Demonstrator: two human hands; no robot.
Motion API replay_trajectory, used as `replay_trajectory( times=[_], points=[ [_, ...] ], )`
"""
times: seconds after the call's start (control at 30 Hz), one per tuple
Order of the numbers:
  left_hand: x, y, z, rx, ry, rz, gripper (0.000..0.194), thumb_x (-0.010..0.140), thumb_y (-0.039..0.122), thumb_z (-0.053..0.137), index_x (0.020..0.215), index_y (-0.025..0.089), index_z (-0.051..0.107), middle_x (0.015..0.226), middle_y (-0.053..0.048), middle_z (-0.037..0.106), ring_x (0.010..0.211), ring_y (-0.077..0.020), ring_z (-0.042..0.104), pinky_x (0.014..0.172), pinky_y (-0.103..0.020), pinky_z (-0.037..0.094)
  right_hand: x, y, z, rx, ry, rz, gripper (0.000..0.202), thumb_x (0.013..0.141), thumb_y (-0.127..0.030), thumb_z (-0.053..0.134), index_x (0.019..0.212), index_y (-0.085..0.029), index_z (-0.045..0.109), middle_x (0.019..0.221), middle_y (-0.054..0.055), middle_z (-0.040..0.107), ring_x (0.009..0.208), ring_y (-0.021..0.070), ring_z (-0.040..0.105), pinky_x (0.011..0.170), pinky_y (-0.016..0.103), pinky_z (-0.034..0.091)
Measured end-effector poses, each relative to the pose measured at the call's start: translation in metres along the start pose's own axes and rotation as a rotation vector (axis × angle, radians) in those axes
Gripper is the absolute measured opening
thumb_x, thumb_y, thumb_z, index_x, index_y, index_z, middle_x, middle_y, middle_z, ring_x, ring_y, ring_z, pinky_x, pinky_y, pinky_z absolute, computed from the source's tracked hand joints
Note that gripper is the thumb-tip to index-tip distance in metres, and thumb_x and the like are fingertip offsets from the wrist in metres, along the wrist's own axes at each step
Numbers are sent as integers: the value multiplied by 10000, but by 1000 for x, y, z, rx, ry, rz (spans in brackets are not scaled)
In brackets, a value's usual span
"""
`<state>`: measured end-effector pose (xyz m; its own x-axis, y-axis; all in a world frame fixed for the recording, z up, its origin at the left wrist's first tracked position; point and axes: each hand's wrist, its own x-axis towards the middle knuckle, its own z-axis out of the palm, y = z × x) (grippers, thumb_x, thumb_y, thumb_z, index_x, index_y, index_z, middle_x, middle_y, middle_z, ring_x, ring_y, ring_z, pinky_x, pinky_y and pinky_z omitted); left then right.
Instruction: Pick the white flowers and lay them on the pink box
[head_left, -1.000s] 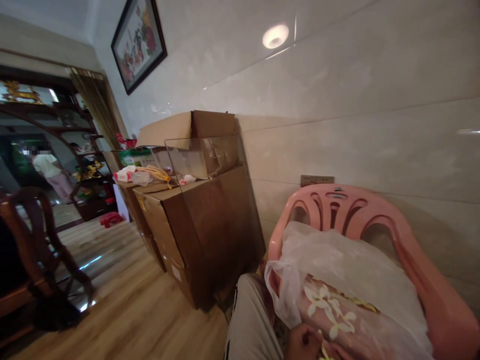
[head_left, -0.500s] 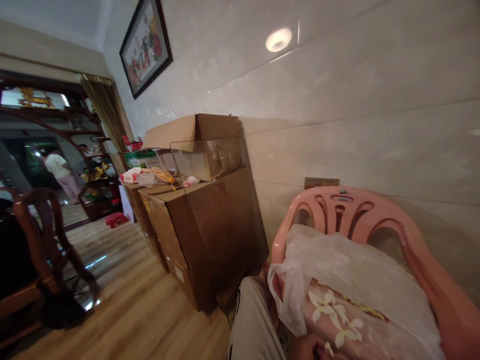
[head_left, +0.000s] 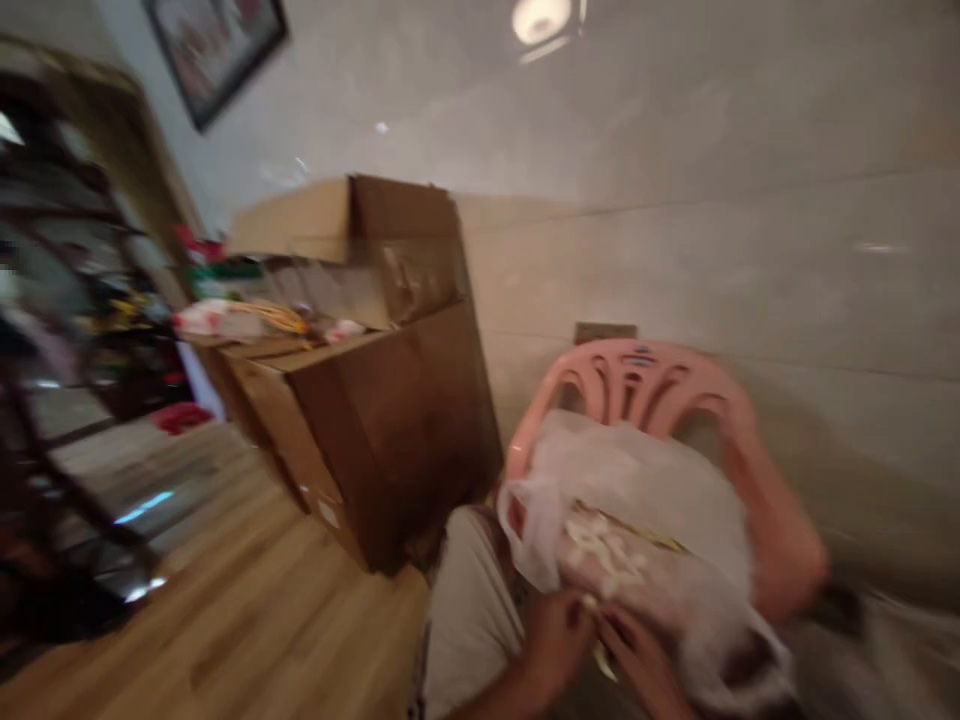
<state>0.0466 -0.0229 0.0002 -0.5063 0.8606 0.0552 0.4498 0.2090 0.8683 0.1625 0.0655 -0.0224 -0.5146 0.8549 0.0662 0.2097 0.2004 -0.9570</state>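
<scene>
My left hand (head_left: pixel 556 637) is closed in a pinch at the bottom of the head view, with a small cream-white flower piece (head_left: pixel 591 603) at its fingertips. Right beside it, my right hand (head_left: pixel 637 650) has its fingers pressed together against the same piece. A pale strip (head_left: pixel 604 662) hangs down between the two hands; blur hides its exact shape. Just beyond my fingers, several cream-white flower shapes (head_left: pixel 604 550) lie on a pink surface at the mouth of a translucent white plastic bag (head_left: pixel 637 455). The bag rests on a pink plastic chair (head_left: pixel 772 490).
Left of the chair stands a large cardboard box (head_left: pixel 397 430), with an open carton (head_left: pixel 405 245) and bags on top. My leg (head_left: pixel 472 610) is between box and chair. A tiled wall (head_left: pixel 712 220) rises behind. Wood flooring (head_left: pixel 247 600) and a red stool (head_left: pixel 182 417) lie left.
The view has swung right and down, blurring the picture. Both hands now show and meet before the bag; earlier only part of one hand appeared at the bottom edge.
</scene>
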Motion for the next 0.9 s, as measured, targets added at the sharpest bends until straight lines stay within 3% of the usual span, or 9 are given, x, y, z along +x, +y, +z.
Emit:
replay_trajectory(
  times=[0.1, 0.3, 0.57, 0.9],
  points=[
    [3, 0, -8, -72, -66, 55, 350, 850, 334, 442, 902, 176, 750, 897, -102, 768, 821, -245, 666, 801, -343, 495, -5, -19, 5, 111, -84, 6, 453, 692, -651, 620, 653, -202, 674, 616, 41, 651, 604, 202, 604, 589, 300, 508],
    [15, -9, -3, -82, -62, 144, 311, 877, 402, 487, 891, 206, 727, 825, -50, 759, 754, -213, 678, 735, -296, 500, -2, -15, 10, 191, 12, 75, 358, 776, -528, 594, 644, -199, 546, 551, -42, 482, 522, 122, 458, 519, 235, 377],
    [12, -6, -4, -129, 37, 136, 234, 850, 376, 553, 865, 206, 714, 810, -30, 746, 748, -201, 677, 710, -275, 500, -5, -20, 24, 269, 43, 110, 281, 777, -442, 573, 635, -211, 499, 532, -57, 457, 504, 114, 447, 494, 225, 360],
    [23, -22, 0, -271, -149, 42, 320, 806, 438, 601, 934, 179, 739, 825, -47, 762, 758, -205, 685, 723, -281, 517, -6, -10, 6, 122, 4, 8, 243, 843, -404, 517, 726, -196, 559, 590, -43, 511, 544, 117, 485, 541, 226, 381]
  ],
)
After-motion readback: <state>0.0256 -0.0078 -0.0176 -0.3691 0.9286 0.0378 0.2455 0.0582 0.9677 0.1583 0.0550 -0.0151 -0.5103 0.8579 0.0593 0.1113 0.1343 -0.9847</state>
